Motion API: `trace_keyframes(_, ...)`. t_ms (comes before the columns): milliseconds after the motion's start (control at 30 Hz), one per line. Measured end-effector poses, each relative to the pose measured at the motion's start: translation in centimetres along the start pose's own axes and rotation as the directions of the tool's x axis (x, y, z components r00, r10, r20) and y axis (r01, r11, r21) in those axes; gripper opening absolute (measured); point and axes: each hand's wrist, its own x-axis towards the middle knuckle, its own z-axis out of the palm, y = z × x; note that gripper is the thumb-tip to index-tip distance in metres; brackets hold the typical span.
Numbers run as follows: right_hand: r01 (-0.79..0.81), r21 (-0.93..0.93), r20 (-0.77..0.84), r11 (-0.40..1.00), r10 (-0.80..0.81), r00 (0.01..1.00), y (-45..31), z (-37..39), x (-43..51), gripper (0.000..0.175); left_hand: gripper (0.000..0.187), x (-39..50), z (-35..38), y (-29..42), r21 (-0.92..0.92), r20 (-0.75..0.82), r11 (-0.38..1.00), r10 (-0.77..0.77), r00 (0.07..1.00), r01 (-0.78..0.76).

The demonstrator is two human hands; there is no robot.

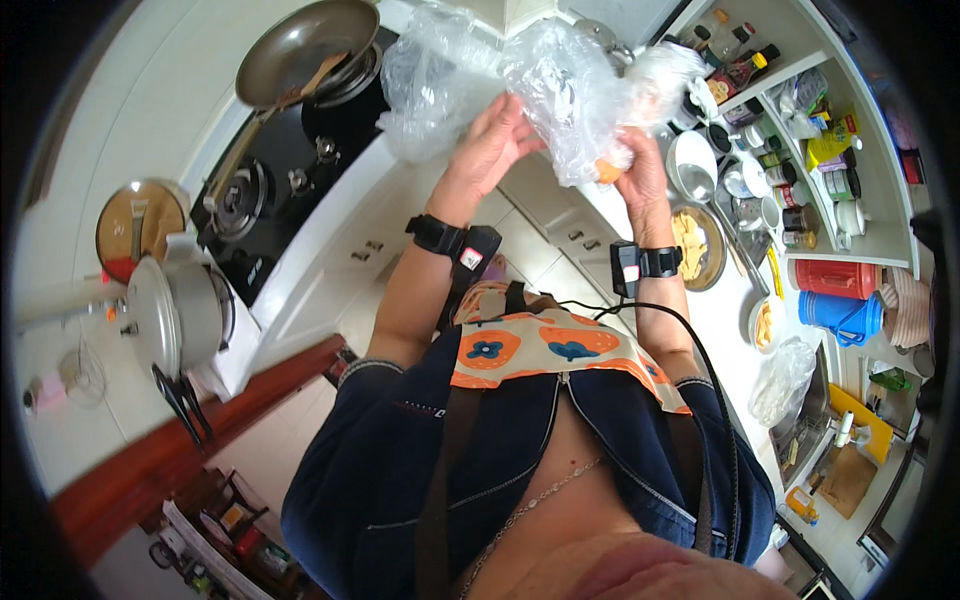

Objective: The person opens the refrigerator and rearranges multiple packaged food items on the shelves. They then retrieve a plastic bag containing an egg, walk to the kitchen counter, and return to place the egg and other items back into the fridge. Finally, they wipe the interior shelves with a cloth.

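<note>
A clear crinkled plastic bag (559, 90) hangs in front of me over the counter corner. My right hand (641, 169) grips its lower right side, and a small round orange item (607, 171) shows there at the fingers. On the bag's left, my left hand (491, 146) is raised with fingers apart, their tips at the bag's edge; whether they touch it I cannot tell. Another clear plastic bag (435, 82) lies behind my left hand. Beyond my right hand is a third bag (664, 82) with pale pinkish contents that are hard to make out.
Left, a wok (300, 56) with a wooden spatula sits on the black gas hob (289, 169). A pressure cooker (176, 319) stands nearer. Right are a metal bowl of yellowish pieces (694, 247), a ladle (697, 184), a small bowl (765, 322) and a shelf of bottles (817, 150).
</note>
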Motion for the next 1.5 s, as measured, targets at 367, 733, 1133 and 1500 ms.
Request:
trace_keyframes(367,-0.354,0.235,0.319,0.905,0.272,0.908,3.3,-0.3,-10.4,0.038,0.016,-24.7,3.4,5.4,0.883,-0.297,0.416,0.856,0.424,-0.220)
trace_keyframes(733,-0.231,-0.475,0.701,0.849,0.524,0.484,18.1,18.9,-25.2,0.039,0.012,-45.4,6.8,5.1,0.873,-0.361,0.339,0.932,0.002,-0.351)
trace_keyframes(1133,-0.249,-0.727,0.641,0.639,0.763,0.086,37.7,32.6,-44.0,0.035,0.014,-78.5,6.4,11.1,0.993,-0.098,-0.003,0.552,-0.828,-0.119)
trace_keyframes(1500,-0.174,-0.799,0.593,0.576,0.706,-0.388,48.9,46.6,-62.4,0.034,0.023,-92.0,7.3,14.9,0.993,-0.111,0.087,0.514,-0.851,-0.077)
